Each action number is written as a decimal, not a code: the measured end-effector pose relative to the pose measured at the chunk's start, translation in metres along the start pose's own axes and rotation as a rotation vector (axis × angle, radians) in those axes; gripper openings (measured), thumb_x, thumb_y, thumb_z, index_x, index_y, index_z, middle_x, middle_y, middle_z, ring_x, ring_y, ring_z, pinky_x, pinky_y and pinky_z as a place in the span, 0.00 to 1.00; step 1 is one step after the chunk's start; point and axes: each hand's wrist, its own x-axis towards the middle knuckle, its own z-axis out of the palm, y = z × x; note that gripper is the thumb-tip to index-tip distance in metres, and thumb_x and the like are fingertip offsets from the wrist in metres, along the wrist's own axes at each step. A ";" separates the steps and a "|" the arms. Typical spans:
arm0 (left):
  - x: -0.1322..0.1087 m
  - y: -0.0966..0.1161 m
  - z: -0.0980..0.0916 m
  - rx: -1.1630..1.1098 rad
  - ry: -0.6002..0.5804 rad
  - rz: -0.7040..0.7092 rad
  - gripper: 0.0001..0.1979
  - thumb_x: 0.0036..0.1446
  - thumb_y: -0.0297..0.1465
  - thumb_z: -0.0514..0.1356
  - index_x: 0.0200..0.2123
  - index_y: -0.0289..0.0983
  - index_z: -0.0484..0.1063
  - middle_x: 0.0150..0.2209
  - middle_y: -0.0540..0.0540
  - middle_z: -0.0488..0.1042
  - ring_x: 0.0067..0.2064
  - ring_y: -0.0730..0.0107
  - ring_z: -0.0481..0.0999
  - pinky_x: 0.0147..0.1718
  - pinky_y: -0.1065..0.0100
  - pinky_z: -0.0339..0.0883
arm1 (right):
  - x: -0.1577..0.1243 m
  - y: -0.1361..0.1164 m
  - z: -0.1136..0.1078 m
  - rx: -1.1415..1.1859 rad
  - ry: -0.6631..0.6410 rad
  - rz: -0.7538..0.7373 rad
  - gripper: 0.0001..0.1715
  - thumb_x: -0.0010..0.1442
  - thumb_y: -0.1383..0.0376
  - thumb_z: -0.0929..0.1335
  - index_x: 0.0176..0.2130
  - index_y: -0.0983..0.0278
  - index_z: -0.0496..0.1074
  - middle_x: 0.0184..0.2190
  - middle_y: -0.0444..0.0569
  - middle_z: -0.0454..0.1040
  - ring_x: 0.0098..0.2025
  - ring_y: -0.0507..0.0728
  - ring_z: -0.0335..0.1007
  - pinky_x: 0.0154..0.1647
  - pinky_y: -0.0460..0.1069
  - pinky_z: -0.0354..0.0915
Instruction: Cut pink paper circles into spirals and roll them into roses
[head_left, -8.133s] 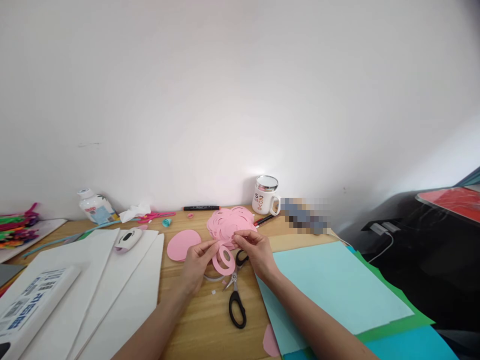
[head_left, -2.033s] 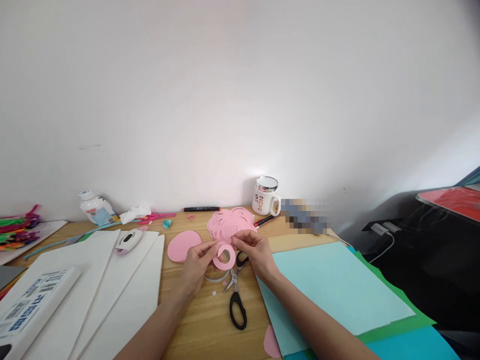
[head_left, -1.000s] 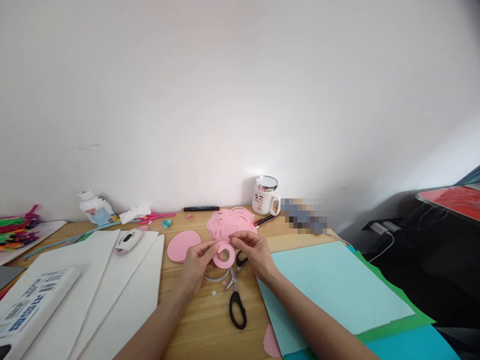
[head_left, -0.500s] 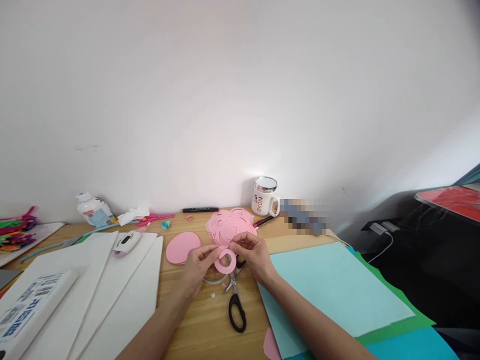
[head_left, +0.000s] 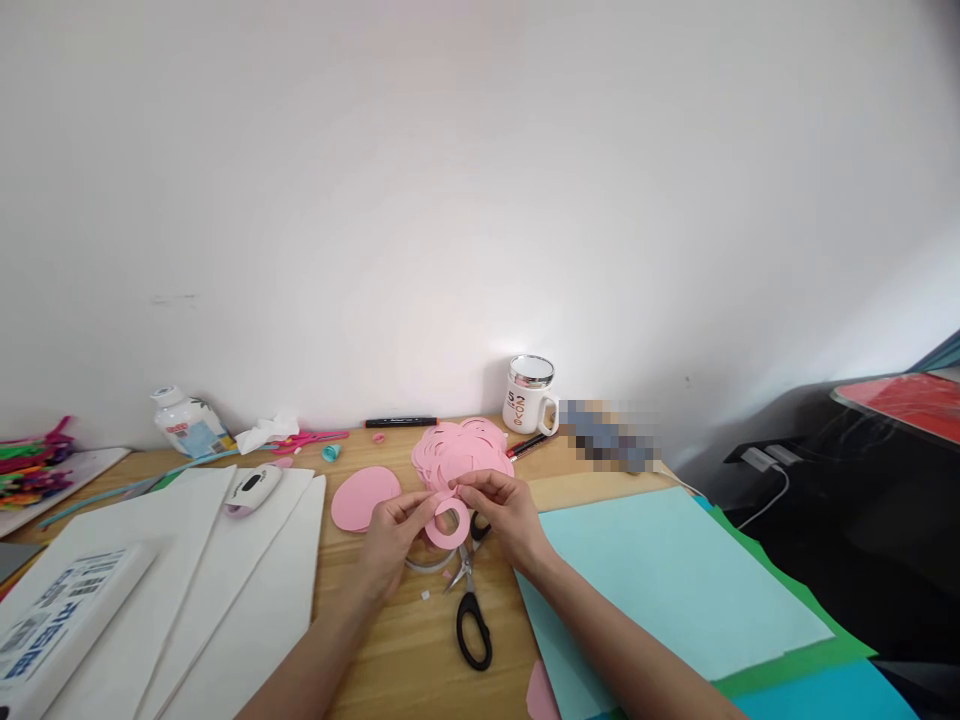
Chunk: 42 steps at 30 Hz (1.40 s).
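Between my two hands is a pink paper ring [head_left: 448, 540], held up over the wooden table. My left hand [head_left: 391, 535] pinches its upper left edge between thumb and fingers. At the ring's top, my right hand [head_left: 504, 515] grips the paper with thumb and forefinger. Black-handled scissors [head_left: 474, 632] lie partly open beneath the ring, their far handle near my right hand. A roll of tape [head_left: 430, 566] shows in part below the ring. Behind my hands rests a pile of pink paper cut-outs [head_left: 465, 452]. Pink paper ovals [head_left: 364, 498] lie stacked left of my left hand.
White sheets [head_left: 277, 600] and a white box [head_left: 71, 625] cover the left side. Light blue paper [head_left: 675, 580] lies over green and blue sheets at right. Along the wall stand a white mug [head_left: 529, 398] and a bottle [head_left: 191, 420], with a black marker [head_left: 401, 422] between.
The ring has tilted slightly and shifted a little left in my fingers. Both hands keep their pinch on it, almost in the same place.
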 end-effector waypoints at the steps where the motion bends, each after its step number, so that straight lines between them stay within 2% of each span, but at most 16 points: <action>1: 0.000 0.000 0.001 -0.006 -0.007 -0.007 0.12 0.41 0.36 0.67 0.22 0.31 0.75 0.20 0.51 0.68 0.23 0.78 0.62 0.21 0.76 0.59 | 0.000 0.000 0.000 0.002 0.006 0.001 0.15 0.42 0.58 0.75 0.29 0.64 0.76 0.31 0.49 0.79 0.32 0.55 0.74 0.36 0.50 0.68; 7: -0.002 0.001 0.005 -0.004 -0.032 -0.042 0.15 0.39 0.38 0.68 0.18 0.31 0.72 0.18 0.50 0.68 0.22 0.77 0.62 0.20 0.76 0.59 | -0.002 -0.002 0.001 -0.005 0.005 0.008 0.15 0.40 0.59 0.76 0.26 0.65 0.73 0.24 0.45 0.76 0.25 0.52 0.70 0.28 0.46 0.66; 14: 0.000 -0.002 0.002 0.006 -0.045 -0.049 0.16 0.41 0.39 0.67 0.18 0.30 0.71 0.18 0.50 0.69 0.21 0.77 0.63 0.19 0.76 0.58 | -0.003 -0.001 0.003 0.013 0.021 0.005 0.13 0.41 0.60 0.76 0.25 0.65 0.74 0.21 0.43 0.74 0.22 0.49 0.66 0.24 0.44 0.62; 20: 0.000 -0.001 0.002 0.014 -0.055 -0.013 0.14 0.43 0.37 0.66 0.18 0.31 0.72 0.18 0.50 0.70 0.21 0.77 0.65 0.20 0.76 0.60 | -0.003 -0.003 0.003 0.038 0.005 0.012 0.12 0.41 0.61 0.76 0.25 0.65 0.75 0.22 0.43 0.75 0.23 0.50 0.68 0.25 0.44 0.63; 26: 0.000 0.000 0.001 0.033 -0.033 0.009 0.15 0.43 0.38 0.66 0.18 0.31 0.72 0.18 0.49 0.71 0.22 0.76 0.65 0.21 0.76 0.60 | -0.004 -0.005 0.003 -0.062 -0.028 0.001 0.12 0.46 0.60 0.74 0.31 0.64 0.77 0.27 0.47 0.78 0.28 0.53 0.72 0.31 0.47 0.67; 29: 0.000 -0.001 0.000 0.034 -0.034 -0.001 0.15 0.44 0.39 0.65 0.18 0.31 0.72 0.18 0.50 0.70 0.21 0.77 0.65 0.20 0.76 0.60 | -0.003 -0.004 0.002 -0.067 -0.033 -0.016 0.12 0.46 0.59 0.73 0.30 0.65 0.76 0.29 0.48 0.78 0.30 0.54 0.73 0.34 0.48 0.67; 36: 0.000 -0.006 0.000 0.042 -0.081 -0.058 0.16 0.44 0.40 0.65 0.19 0.31 0.72 0.19 0.49 0.70 0.19 0.77 0.64 0.18 0.76 0.58 | -0.002 -0.002 0.003 -0.023 -0.010 0.007 0.13 0.41 0.59 0.75 0.25 0.65 0.73 0.22 0.44 0.76 0.24 0.51 0.69 0.26 0.45 0.64; 42: -0.001 -0.002 0.003 0.080 -0.039 -0.053 0.17 0.41 0.41 0.67 0.21 0.31 0.73 0.19 0.48 0.72 0.19 0.76 0.65 0.18 0.75 0.59 | -0.002 0.000 0.002 -0.045 0.014 -0.001 0.14 0.40 0.58 0.76 0.24 0.65 0.74 0.20 0.43 0.74 0.21 0.50 0.67 0.23 0.45 0.63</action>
